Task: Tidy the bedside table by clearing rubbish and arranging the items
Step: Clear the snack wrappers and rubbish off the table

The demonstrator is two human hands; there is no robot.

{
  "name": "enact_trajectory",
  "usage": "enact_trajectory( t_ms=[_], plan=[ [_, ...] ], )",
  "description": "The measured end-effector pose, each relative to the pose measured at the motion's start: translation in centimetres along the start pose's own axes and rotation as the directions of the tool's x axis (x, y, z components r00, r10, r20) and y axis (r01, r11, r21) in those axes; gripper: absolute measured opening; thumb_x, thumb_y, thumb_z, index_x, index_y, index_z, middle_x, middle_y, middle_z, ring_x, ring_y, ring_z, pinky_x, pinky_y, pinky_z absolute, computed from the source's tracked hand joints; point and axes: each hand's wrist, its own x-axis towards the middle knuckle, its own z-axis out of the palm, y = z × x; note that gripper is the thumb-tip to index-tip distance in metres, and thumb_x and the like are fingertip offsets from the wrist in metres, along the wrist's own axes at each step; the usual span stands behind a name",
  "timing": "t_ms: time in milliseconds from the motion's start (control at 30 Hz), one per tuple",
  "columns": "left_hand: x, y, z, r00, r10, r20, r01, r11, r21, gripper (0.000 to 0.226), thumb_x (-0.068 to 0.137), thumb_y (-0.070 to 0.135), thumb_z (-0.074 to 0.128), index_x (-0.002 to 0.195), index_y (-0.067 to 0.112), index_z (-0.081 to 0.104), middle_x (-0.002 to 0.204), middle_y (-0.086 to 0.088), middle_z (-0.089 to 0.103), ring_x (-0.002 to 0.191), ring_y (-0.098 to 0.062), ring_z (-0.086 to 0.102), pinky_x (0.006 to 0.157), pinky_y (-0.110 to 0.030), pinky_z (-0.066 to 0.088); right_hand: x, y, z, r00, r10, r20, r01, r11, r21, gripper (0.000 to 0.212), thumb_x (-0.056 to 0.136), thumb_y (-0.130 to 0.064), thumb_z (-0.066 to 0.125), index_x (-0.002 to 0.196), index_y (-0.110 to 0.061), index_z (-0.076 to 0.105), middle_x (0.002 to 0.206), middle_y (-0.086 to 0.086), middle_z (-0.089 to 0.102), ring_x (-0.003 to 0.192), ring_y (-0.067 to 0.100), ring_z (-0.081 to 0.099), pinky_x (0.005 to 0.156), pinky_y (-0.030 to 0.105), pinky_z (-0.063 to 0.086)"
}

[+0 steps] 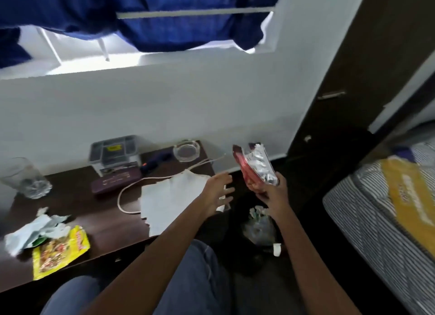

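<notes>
Dark wood makes up the bedside table (77, 197), which stands against a white wall beneath a window hung with blue cloth, and rubbish is scattered among the things worth keeping on it. The right hand (270, 192) is closed around the lower end of a red and silver snack wrapper (255, 165), holding it upright off the table's right edge, above a dark bin (256, 227) on the floor that already has crumpled plastic in it. By its look the wrapper is empty foil: very light, crackly and slippery, so pinching the crumpled end, as the hand does, seems the sound grip. The left hand (217, 191) is open with fingers spread and holds nothing; it hovers over the right corner of a torn white paper (174, 199) that lies flat on the table. I judge that sheet thin and limp, likely to tear further, so it is best gathered by scrunching it rather than lifting one edge. A pale cord (131, 190) loops beside and under it and could drag along. Well to the left lie a crumpled tissue (35, 230) and a yellow food packet (58, 251), both soft and light. A drinking glass (23, 178) and a glass ashtray (187, 153) are breakable.
</notes>
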Motion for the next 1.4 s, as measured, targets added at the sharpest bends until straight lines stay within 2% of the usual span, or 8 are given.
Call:
enact_trajectory(
  t_ms=[167,467,667,967,1167,1233,1333,1400],
  plan=[
    [1.3,-1.3,-0.5,0.999,-0.043,-0.004,0.043,0.999,-0.011,0.026,0.094,0.020,0.048,0.119,0.015,0.056,0.119,-0.005,0.060,0.102,-0.023,0.060,0.078,-0.029,0.047,3.1,5.3,-7.5,0.978,0.079,-0.195,-0.133,0.949,-0.284,0.081,0.067,0.018,0.058,0.139,-0.011,0.033,0.120,0.025,0.057,0.074,0.025,0.058,0.053,0.028,0.050],
    [2.1,-0.5,-4.1,0.992,-0.016,-0.126,0.017,1.000,0.005,0.025,0.091,0.025,0.056,0.113,0.013,0.062,0.109,-0.002,0.066,0.095,-0.020,0.064,0.081,-0.030,0.049,3.4,6.8,-7.2,0.954,0.249,-0.165,-0.291,0.899,-0.327,0.090,0.080,0.007,0.062,0.150,-0.022,0.014,0.144,0.013,0.039,0.121,0.033,0.049,0.084,0.039,0.043],
    [0.8,0.6,-6.9,0.981,0.056,-0.188,-0.061,0.998,-0.017,0.022,0.095,0.021,0.050,0.112,0.013,0.062,0.109,-0.003,0.067,0.102,-0.023,0.062,0.086,-0.032,0.047,2.3,5.6,-2.6,0.975,0.206,-0.082,-0.219,0.951,-0.220,0.019,0.089,0.006,0.049,0.104,-0.001,0.058,0.084,0.012,0.062,0.070,0.021,0.062,0.069,0.031,0.051],
    [-2.6,1.5,-15.6,0.912,0.162,-0.376,-0.208,0.974,-0.085,0.022,0.095,0.010,0.043,0.102,0.016,0.063,0.100,-0.002,0.068,0.094,-0.019,0.064,0.080,-0.031,0.048,-3.8,2.8,10.7,0.962,0.088,0.258,-0.015,0.961,-0.275,0.018,0.084,0.008,0.054,0.076,-0.007,0.060,0.070,0.010,0.062,0.057,0.015,0.061,0.053,0.021,0.047],
    [-6.5,1.9,-24.6,0.793,0.261,-0.551,-0.317,0.948,-0.008,0.021,0.093,0.001,0.045,0.098,0.012,0.062,0.096,-0.007,0.068,0.080,-0.016,0.063,0.066,-0.021,0.045,-8.7,4.7,19.4,0.862,0.173,0.477,0.031,0.921,-0.388,0.013,0.087,0.003,0.055,0.083,-0.008,0.061,0.075,0.011,0.064,0.065,0.021,0.062,0.059,0.026,0.048],
    [-7.6,1.5,-28.2,0.654,0.370,-0.660,-0.298,0.928,0.225,0.023,0.087,-0.004,0.051,0.100,0.006,0.066,0.104,-0.014,0.067,0.096,-0.026,0.064,0.075,-0.026,0.047,-10.1,6.0,21.8,0.836,0.204,0.510,0.042,0.902,-0.431,0.014,0.087,0.003,0.054,0.081,-0.008,0.061,0.075,0.011,0.064,0.064,0.021,0.061,0.058,0.026,0.048],
    [-9.0,0.1,-33.7,0.416,0.508,-0.754,0.122,0.790,0.601,0.034,0.084,0.007,0.054,0.114,0.016,0.066,0.128,-0.007,0.059,0.122,-0.028,0.049,0.100,-0.036,0.037,-11.9,8.1,24.5,0.802,0.251,0.542,0.049,0.877,-0.478,0.016,0.087,0.005,0.050,0.081,-0.007,0.059,0.073,0.011,0.062,0.060,0.020,0.059,0.055,0.024,0.046],
    [-9.5,-1.0,-36.9,0.430,0.488,-0.760,0.286,0.725,0.627,0.041,0.087,0.015,0.052,0.127,0.025,0.057,0.143,-0.005,0.044,0.134,-0.028,0.034,0.110,-0.041,0.026,-12.7,9.5,25.7,0.789,0.283,0.545,0.043,0.860,-0.508,0.017,0.086,0.006,0.048,0.081,-0.006,0.059,0.073,0.013,0.062,0.058,0.020,0.058,0.055,0.025,0.045]
  ],
)
